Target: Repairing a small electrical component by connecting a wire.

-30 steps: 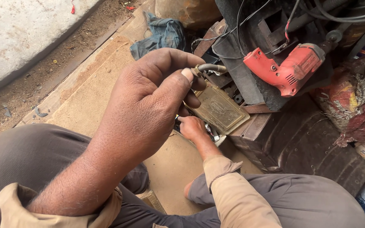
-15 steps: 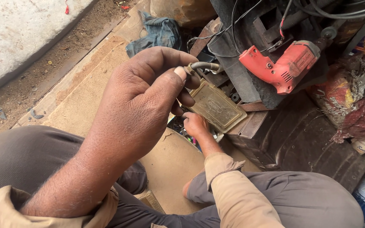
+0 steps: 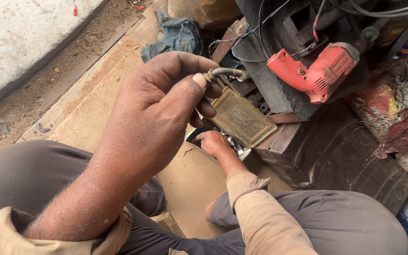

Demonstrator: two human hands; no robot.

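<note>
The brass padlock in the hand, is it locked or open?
Cannot tell. The left hand holds the brass padlock up by its curved shackle, and the fingers hide where the shackle meets the body.

Tan long sleeves with buttoned cuffs [image 3: 242,186], grey trousers [image 3: 336,222], bare hands.

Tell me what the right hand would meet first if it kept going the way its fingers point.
The right hand points down into a small container of metal bits, so those likely come first; depth there is unclear.
</note>
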